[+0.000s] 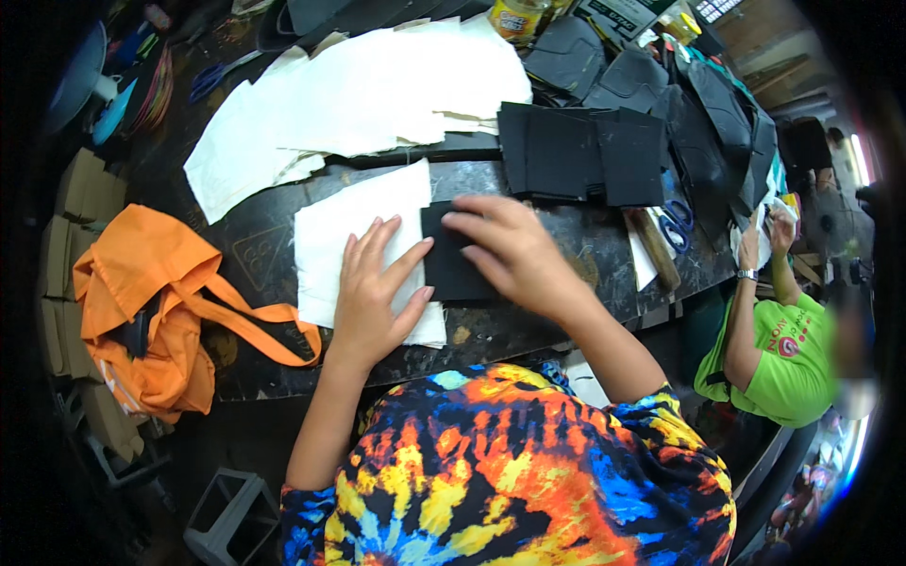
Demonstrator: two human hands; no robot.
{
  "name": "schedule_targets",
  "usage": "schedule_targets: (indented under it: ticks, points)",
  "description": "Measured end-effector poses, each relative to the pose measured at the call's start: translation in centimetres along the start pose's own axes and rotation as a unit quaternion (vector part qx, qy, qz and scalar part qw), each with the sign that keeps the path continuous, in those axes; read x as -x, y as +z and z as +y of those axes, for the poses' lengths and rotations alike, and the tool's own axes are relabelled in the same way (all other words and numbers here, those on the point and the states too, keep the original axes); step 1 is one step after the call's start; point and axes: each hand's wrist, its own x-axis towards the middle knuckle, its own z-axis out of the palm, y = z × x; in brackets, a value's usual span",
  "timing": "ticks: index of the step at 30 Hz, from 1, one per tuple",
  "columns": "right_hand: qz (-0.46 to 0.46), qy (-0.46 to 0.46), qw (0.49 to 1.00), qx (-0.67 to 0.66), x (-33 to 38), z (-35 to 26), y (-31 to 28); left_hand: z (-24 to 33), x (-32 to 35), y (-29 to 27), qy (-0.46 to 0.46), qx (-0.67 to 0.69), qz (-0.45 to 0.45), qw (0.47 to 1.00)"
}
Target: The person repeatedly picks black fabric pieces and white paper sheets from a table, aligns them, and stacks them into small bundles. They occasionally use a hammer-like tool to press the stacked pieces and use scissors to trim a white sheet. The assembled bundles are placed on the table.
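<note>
My 2 grips at work over the dark counter (260, 259). My left grip (373, 288) lies palm down with its fingers spread on a white cloth (321, 241); the tips of its index finger and thumb reach the near edge of a black rectangular piece (448, 274). My right grip (519, 250) rests over that piece, fingers slightly bent and thumb held apart from them. The black piece lies between my 2 grips, partly under the right, overlapping the cloth's right edge.

Beyond my left grip: a long fanned row of white cloth pieces (377, 94). Beyond my right grip: stacked black rectangles (562, 156), with black moulded pieces (566, 57) behind them. To the right of my right grip: a wooden stick (656, 250) and blue-handled scissors (676, 226), side by side. To the left of my left grip: an orange bag (146, 297), its strap near my wrist. Well to the right of both grips: 1 co-worker in a lime green shirt (774, 368), hands on a white item.
</note>
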Motion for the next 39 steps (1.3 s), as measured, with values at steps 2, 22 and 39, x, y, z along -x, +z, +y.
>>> schedule_targets:
  ticks: [2,22,39]
  points:
    - [0.076,0.077,0.992,0.065,2.4,1.5,-3.8,0.1,0.0,0.0,0.003,0.002,-0.001,1.000]
    - [0.194,0.248,0.828,0.465,15.8,8.8,-19.3,-0.7,0.4,0.4,0.004,0.020,0.017,1.000]
    - [-0.076,0.129,0.988,0.033,2.2,-1.5,-2.2,-5.0,-1.1,-2.1,-0.107,-0.073,0.137,0.982]
